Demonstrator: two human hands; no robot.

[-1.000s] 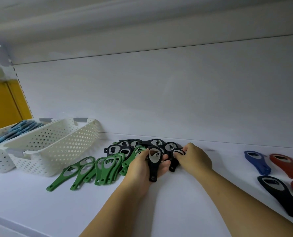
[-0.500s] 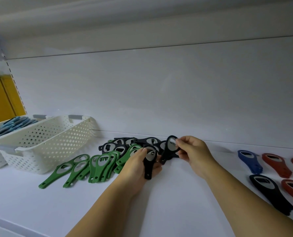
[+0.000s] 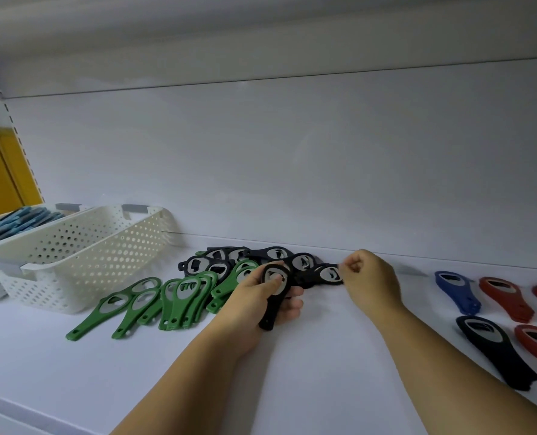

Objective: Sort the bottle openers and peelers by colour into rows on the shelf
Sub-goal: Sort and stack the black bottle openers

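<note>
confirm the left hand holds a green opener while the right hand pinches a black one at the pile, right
No: the head view shows the opener in the left hand is black, not green. The right hand does pinch another black opener at the pile.

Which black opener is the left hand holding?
The black opener with its handle pointing toward the camera, gripped in the left hand; the right hand pinches the pile's rightmost opener.
</note>
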